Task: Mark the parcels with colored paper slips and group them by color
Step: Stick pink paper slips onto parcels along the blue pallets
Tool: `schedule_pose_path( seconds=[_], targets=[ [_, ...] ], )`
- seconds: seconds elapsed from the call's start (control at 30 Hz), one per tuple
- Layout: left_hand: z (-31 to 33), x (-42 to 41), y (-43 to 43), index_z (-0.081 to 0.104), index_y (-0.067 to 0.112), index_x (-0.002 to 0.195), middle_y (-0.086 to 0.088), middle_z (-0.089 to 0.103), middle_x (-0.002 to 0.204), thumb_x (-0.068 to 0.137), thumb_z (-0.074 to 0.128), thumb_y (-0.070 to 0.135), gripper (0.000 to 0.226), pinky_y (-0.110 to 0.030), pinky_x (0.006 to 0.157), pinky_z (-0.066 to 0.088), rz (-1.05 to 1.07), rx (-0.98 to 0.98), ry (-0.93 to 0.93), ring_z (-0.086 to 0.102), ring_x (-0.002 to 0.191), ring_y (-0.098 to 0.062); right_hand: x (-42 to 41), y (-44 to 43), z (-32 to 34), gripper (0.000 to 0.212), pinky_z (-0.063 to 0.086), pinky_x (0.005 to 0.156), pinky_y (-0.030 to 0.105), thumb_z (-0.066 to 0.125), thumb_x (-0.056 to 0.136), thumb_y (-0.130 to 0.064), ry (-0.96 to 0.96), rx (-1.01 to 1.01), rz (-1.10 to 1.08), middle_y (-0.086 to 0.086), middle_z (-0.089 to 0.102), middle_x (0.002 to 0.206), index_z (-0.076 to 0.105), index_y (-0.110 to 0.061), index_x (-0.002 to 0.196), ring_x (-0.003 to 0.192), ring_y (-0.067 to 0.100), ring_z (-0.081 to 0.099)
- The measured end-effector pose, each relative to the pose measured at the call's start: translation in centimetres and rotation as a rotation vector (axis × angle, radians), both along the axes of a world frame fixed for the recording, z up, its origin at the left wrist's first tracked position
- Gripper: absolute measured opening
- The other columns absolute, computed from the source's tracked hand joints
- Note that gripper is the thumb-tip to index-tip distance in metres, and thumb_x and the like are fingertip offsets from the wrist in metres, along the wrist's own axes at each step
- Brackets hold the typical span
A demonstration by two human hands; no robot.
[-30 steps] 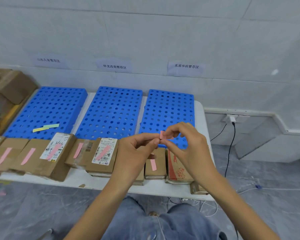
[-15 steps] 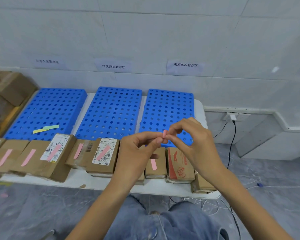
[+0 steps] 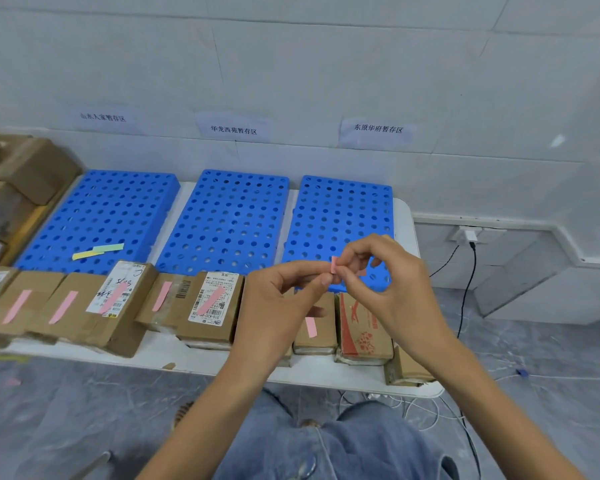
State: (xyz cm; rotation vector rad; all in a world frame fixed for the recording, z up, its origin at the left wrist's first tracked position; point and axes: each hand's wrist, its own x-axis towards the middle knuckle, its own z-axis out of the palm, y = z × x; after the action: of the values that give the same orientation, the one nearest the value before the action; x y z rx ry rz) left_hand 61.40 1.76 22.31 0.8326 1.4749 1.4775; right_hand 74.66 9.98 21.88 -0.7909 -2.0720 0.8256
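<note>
Jeans (image 3: 326,455) at the bottom edge; the person sits at the table (image 3: 319,370). Above the table's near edge, left hand (image 3: 278,306) and right hand (image 3: 385,282) meet fingertip to fingertip. Both pinch one small pink slip (image 3: 334,264), held upright in the air over the parcel row.

The slip is judged near weightless, thin and floppy, easy to crease or tear, and probably tacky on one side. It is best held at the very end between thumb and forefinger with light pressure, leaving the other end free to press down.

Parcels (image 3: 201,306) lie side by side along the near table edge, most with a pink strip on top. The red-printed parcel (image 3: 362,323) below the right hand shows none and is the probable next target. The cardboard looks stiff and flat-topped, a good press surface.

Behind stand three blue perforated panels (image 3: 229,220); yellow and green slips (image 3: 97,250) lie on the left one. Wall labels (image 3: 234,129) are farthest back.
</note>
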Motion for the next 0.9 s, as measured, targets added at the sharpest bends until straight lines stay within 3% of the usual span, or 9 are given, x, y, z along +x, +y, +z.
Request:
schedule_pose_path(
  seconds=[0.3, 0.43, 0.57, 0.7, 0.83, 0.9],
  targets=[
    [-0.1, 0.1, 0.0, 0.075, 0.027, 0.086, 0.003, 0.075, 0.084, 0.084, 0.069, 0.011, 0.017, -0.024, 0.059, 0.056, 0.028, 0.025, 0.007, 0.069, 0.087, -0.017, -0.7, 0.0, -0.2, 0.005, 0.042, 0.075, 0.022, 0.058, 0.081, -0.03, -0.031, 0.049, -0.002, -0.017, 0.056, 0.074, 0.06, -0.025, 0.082, 0.078, 0.009, 0.051],
    [-0.3, 0.3, 0.3, 0.075, 0.021, 0.083, -0.002, 0.074, 0.079, 0.082, 0.071, 0.013, 0.009, -0.024, 0.057, 0.056, 0.067, 0.041, 0.017, 0.07, 0.082, -0.019, -0.9, -0.1, -0.3, 0.002, 0.037, 0.075, 0.012, 0.06, 0.083, -0.028, -0.045, 0.002, 0.006, -0.015, 0.058, 0.075, 0.059, -0.026, 0.082, 0.079, 0.006, 0.052],
    [-0.7, 0.4, 0.8, 0.074, 0.015, 0.081, -0.005, 0.073, 0.077, 0.084, 0.069, 0.011, 0.007, -0.025, 0.055, 0.056, 0.115, 0.038, 0.025, 0.07, 0.079, -0.02, -0.9, -0.2, -0.4, 0.02, 0.037, 0.075, 0.008, 0.066, 0.087, -0.014, -0.04, -0.135, 0.003, -0.012, 0.061, 0.078, 0.056, -0.031, 0.081, 0.082, 0.009, 0.056],
    [-1.2, 0.0, 0.9, 0.073, 0.017, 0.079, -0.006, 0.073, 0.078, 0.085, 0.068, 0.01, 0.01, -0.027, 0.056, 0.057, 0.138, 0.019, 0.028, 0.069, 0.08, -0.018, -0.6, 0.2, -0.5, 0.016, 0.045, 0.081, 0.021, 0.061, 0.09, -0.011, 0.046, -0.304, -0.001, -0.015, 0.061, 0.079, 0.058, -0.023, 0.082, 0.082, 0.009, 0.057],
    [-1.2, 0.1, 1.1, 0.074, 0.015, 0.08, -0.007, 0.072, 0.078, 0.082, 0.072, 0.019, 0.005, -0.03, 0.058, 0.058, 0.108, -0.007, -0.029, 0.07, 0.081, -0.019, -0.7, 0.0, -0.7, 0.013, 0.048, 0.083, 0.024, 0.062, 0.09, -0.016, 0.073, -0.336, 0.007, -0.019, 0.06, 0.079, 0.058, -0.025, 0.082, 0.084, 0.008, 0.059],
    [-1.3, 0.4, 1.2, 0.073, 0.011, 0.083, -0.007, 0.072, 0.079, 0.08, 0.074, 0.024, 0.014, -0.033, 0.059, 0.059, 0.105, -0.01, -0.038, 0.07, 0.081, -0.019, -0.9, -0.3, -0.8, 0.012, 0.049, 0.083, 0.027, 0.063, 0.089, -0.019, 0.092, -0.343, -0.001, -0.018, 0.06, 0.079, 0.058, -0.026, 0.081, 0.086, 0.011, 0.061]
  ],
)
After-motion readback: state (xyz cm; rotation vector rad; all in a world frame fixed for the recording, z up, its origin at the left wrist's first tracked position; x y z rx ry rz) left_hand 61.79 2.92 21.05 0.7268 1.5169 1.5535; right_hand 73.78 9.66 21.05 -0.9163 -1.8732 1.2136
